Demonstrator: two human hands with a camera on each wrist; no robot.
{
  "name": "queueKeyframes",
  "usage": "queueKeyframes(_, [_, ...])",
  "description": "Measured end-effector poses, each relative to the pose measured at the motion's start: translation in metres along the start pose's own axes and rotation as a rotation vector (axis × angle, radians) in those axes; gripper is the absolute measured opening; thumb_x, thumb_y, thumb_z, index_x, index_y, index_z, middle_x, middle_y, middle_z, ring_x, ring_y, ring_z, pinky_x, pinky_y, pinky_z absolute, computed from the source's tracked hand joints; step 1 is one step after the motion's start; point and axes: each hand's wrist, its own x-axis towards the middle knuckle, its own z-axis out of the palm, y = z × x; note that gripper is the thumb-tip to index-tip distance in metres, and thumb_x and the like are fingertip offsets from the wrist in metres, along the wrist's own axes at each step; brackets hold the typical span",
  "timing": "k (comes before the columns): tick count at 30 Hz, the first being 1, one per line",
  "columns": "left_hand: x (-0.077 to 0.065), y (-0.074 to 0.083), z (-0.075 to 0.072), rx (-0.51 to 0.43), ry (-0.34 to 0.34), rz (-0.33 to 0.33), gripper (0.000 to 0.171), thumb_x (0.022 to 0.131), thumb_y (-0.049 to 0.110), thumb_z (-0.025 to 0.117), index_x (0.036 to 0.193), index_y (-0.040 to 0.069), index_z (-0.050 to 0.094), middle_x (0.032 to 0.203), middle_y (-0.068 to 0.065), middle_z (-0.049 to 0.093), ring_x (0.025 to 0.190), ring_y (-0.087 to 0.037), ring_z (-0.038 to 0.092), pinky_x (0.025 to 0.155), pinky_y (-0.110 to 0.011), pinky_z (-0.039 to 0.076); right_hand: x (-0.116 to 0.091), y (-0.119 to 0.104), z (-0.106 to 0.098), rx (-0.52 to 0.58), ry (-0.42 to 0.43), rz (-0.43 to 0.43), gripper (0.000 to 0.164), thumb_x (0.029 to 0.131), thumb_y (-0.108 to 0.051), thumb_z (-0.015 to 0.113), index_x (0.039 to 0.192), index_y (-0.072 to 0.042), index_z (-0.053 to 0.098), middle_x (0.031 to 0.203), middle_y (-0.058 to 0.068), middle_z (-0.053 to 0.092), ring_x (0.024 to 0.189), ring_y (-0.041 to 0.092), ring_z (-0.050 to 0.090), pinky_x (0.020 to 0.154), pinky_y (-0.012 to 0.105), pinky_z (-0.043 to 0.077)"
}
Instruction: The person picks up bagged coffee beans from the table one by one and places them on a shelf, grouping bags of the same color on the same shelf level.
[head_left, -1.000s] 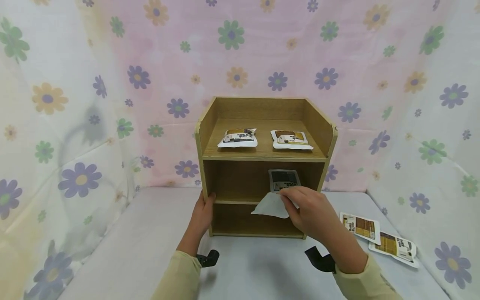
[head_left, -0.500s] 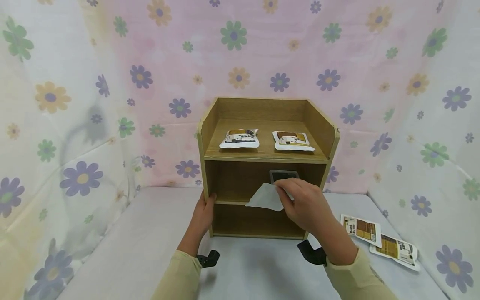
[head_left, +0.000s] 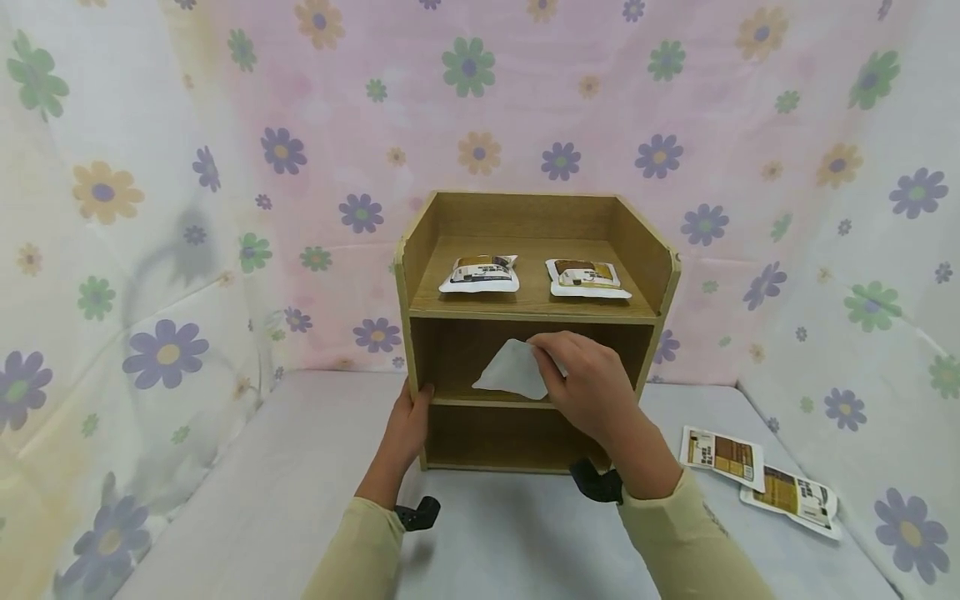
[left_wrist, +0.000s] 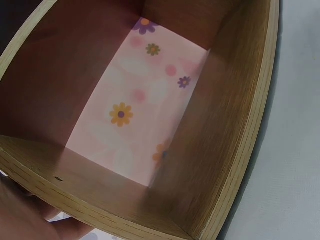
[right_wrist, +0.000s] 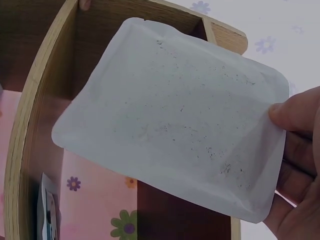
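Observation:
My right hand [head_left: 588,383] pinches a flat food packet [head_left: 513,369] by one edge, at the opening of the middle compartment of a small wooden shelf [head_left: 536,317]. In the right wrist view the packet's plain white, speckled back [right_wrist: 175,115] faces the camera, with the thumb over its edge and the fingers behind. My left hand [head_left: 405,421] grips the shelf's left side panel, thumb at the inner edge. Two puffy white, brown and gold packets, one left [head_left: 482,274] and one right [head_left: 587,279], lie on the top tier.
Two more packets, one [head_left: 722,457] partly over the other [head_left: 792,500], lie on the white table [head_left: 315,483] at right. Another packet [right_wrist: 48,207] lies inside the shelf in the right wrist view. Flowered cloth [head_left: 510,100] hangs behind and at both sides.
My right hand has moved left and up with the packet, toward the middle compartment. The dark packet inside that compartment is now hidden in the head view. My left hand stays put.

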Motion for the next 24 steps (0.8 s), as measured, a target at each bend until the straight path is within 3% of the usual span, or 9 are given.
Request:
queueKeyframes(8, [0.002,0.004,-0.001,-0.003,0.003,0.012,0.058,0.104,0.043,0.031,0.154,0.015,0.022,0.149,-0.021,0.040,0.132,-0.041,0.044,0.109,-0.060,0.033,0.008,0.000,0.013,-0.015,0.056,0.016,0.012,0.088,-0.006,0.068,0.100,-0.003,0.071,0.091,0.008,0.074,0.077,0.019,0.069,0.070,0.032,0.058])
queueKeyframes(16, [0.000,0.005,-0.001,-0.009,0.007,-0.007,0.057,0.104,0.043,0.031,0.153,0.015,0.023,0.150,-0.020,0.039,0.135,-0.040,0.042,0.111,-0.059,0.031,0.008,0.003,0.032,-0.061,0.033,0.057,0.013,0.091,-0.008,0.065,0.102,-0.005,0.071,0.091,0.008,0.074,0.078,0.019,0.070,0.070,0.032,0.058])
queueKeyframes(24, [-0.001,0.002,0.000,-0.009,0.006,-0.009,0.059,0.104,0.043,0.031,0.155,0.015,0.020,0.153,-0.020,0.035,0.139,-0.040,0.037,0.112,-0.059,0.028,0.002,0.003,0.048,-0.167,0.023,0.017,0.011,0.088,-0.012,0.068,0.098,-0.008,0.073,0.086,0.004,0.074,0.070,0.016,0.069,0.065,0.028,0.057])
